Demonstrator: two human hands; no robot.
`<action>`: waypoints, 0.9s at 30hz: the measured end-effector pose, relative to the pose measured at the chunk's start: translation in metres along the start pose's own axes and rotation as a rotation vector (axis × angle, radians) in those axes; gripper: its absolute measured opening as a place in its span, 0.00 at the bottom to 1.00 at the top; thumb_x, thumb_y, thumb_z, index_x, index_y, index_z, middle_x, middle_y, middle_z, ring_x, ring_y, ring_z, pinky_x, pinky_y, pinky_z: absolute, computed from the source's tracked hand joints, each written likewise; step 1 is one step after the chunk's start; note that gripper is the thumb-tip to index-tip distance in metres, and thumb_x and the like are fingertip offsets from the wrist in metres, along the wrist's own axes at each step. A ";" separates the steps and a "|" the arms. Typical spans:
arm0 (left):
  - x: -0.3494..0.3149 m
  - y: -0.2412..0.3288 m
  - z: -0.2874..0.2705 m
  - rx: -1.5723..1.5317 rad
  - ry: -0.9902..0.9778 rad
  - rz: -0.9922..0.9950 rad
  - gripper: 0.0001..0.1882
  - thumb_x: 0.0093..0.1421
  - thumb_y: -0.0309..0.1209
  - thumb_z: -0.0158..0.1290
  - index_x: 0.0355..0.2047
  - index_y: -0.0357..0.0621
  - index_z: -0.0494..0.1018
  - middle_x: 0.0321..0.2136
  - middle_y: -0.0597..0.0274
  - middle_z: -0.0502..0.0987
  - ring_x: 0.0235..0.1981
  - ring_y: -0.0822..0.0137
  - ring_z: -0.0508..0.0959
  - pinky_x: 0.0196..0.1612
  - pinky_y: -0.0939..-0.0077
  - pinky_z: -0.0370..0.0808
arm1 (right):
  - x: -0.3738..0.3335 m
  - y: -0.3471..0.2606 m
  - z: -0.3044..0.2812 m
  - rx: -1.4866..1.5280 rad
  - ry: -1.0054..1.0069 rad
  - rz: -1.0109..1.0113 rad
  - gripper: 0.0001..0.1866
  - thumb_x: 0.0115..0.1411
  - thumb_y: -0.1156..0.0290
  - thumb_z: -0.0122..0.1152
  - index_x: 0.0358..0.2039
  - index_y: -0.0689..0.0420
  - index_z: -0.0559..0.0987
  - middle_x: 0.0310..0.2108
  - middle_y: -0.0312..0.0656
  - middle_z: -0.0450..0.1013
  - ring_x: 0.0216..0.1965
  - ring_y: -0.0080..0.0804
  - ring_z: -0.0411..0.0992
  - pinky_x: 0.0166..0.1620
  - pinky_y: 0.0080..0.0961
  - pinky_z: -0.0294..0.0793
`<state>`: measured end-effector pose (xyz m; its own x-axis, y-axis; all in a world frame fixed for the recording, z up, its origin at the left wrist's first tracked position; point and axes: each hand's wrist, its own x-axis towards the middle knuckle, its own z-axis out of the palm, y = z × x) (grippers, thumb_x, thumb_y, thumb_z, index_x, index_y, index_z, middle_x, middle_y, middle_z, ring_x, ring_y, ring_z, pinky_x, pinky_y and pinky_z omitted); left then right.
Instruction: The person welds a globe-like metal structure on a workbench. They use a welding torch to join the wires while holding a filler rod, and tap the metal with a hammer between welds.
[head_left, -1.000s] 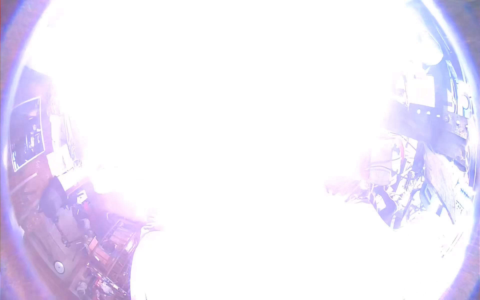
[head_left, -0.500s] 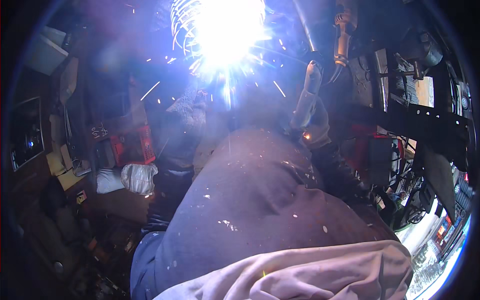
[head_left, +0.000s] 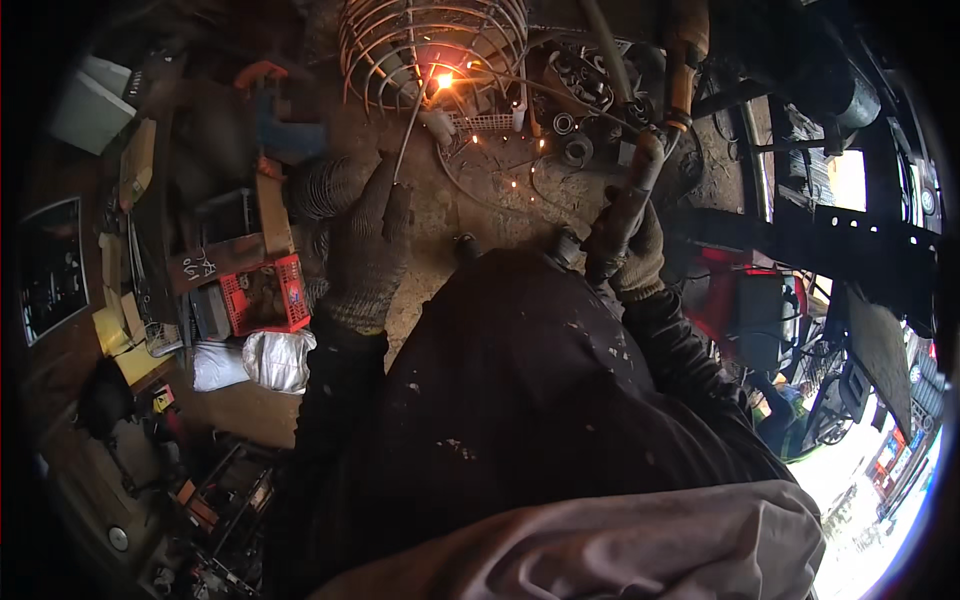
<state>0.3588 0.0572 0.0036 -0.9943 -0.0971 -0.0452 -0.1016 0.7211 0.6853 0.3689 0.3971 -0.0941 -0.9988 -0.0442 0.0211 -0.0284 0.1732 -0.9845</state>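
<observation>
From mid-view, the wire cage (head_left: 432, 45) is at 12 o'clock, the left hand (head_left: 368, 250) at 10, the right hand (head_left: 643, 250) at 2, around a tool handle (head_left: 625, 205). The crate (head_left: 294, 285) sits at 9, 2 bags (head_left: 278, 360) just beside it toward 8.

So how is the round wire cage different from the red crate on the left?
The wire cage is rounded, with curved bars, while the red crate is boxy. The cage's bars look dull and brownish where unlit, but the crate is bright red. A fiery orange glow shines at the cage; none shines at the crate. Both have gaps in their sides.
</observation>
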 end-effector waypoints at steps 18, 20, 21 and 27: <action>0.003 0.013 -0.006 -0.032 -0.008 0.102 0.18 0.73 0.31 0.47 0.59 0.37 0.72 0.26 0.63 0.72 0.29 0.72 0.73 0.32 0.73 0.73 | 0.006 -0.057 -0.085 -0.094 0.216 -0.134 0.46 0.52 0.77 0.62 0.71 0.52 0.54 0.51 0.47 0.77 0.23 0.30 0.76 0.26 0.26 0.78; -0.001 0.011 0.000 -0.180 0.040 0.129 0.17 0.74 0.33 0.47 0.55 0.36 0.74 0.27 0.66 0.73 0.29 0.72 0.73 0.32 0.74 0.72 | 0.013 -0.104 -0.108 -0.672 0.475 -0.384 0.32 0.57 0.77 0.60 0.62 0.51 0.65 0.41 0.45 0.77 0.26 0.30 0.76 0.32 0.27 0.80; -0.002 -0.010 0.002 -0.095 0.012 0.090 0.18 0.75 0.35 0.45 0.57 0.37 0.73 0.30 0.64 0.77 0.29 0.74 0.75 0.33 0.75 0.74 | 0.014 -0.129 -0.121 -0.987 0.595 -0.488 0.25 0.59 0.77 0.59 0.58 0.51 0.70 0.36 0.44 0.77 0.27 0.31 0.77 0.35 0.27 0.81; 0.002 0.005 -0.001 -0.055 -0.062 -0.104 0.22 0.73 0.36 0.48 0.62 0.38 0.70 0.38 0.58 0.81 0.34 0.71 0.78 0.39 0.72 0.76 | 0.023 -0.137 -0.230 -0.037 1.049 -0.326 0.14 0.63 0.71 0.60 0.49 0.56 0.74 0.31 0.39 0.74 0.34 0.30 0.77 0.41 0.28 0.81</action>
<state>0.3561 0.0601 0.0075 -0.9788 -0.1258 -0.1616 -0.2039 0.6707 0.7132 0.3402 0.5984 0.0813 -0.4802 0.7619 0.4346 -0.2811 0.3356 -0.8991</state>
